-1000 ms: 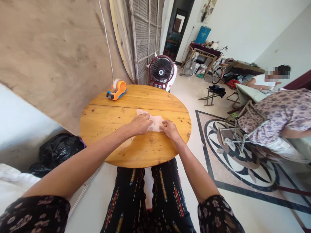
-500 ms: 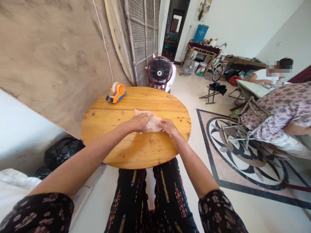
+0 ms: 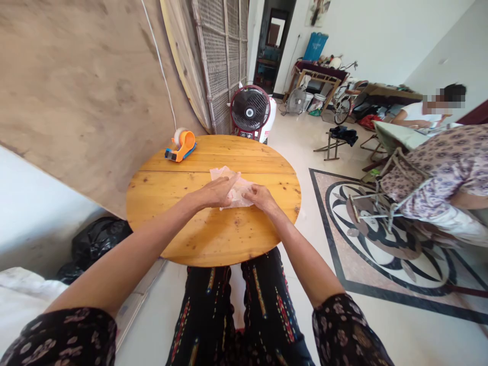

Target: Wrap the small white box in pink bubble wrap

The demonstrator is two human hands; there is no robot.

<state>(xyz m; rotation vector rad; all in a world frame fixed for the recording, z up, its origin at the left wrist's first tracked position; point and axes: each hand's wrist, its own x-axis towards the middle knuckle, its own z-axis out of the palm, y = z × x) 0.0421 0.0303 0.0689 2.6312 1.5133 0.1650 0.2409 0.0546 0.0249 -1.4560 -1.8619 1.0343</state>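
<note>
As my left grip [image 3: 218,193] lies flat and open over the pinkish sheet [image 3: 240,194] on the table [image 3: 224,236], I see my right grip [image 3: 263,197] pinching its edge.

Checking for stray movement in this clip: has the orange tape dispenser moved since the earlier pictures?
No. Judged against the wooden table, the tape dispenser keeps its spot by the far-left edge.

Black floral sleeves [image 3: 348,328]; black trousers [image 3: 267,310], multicoloured stripes
</note>
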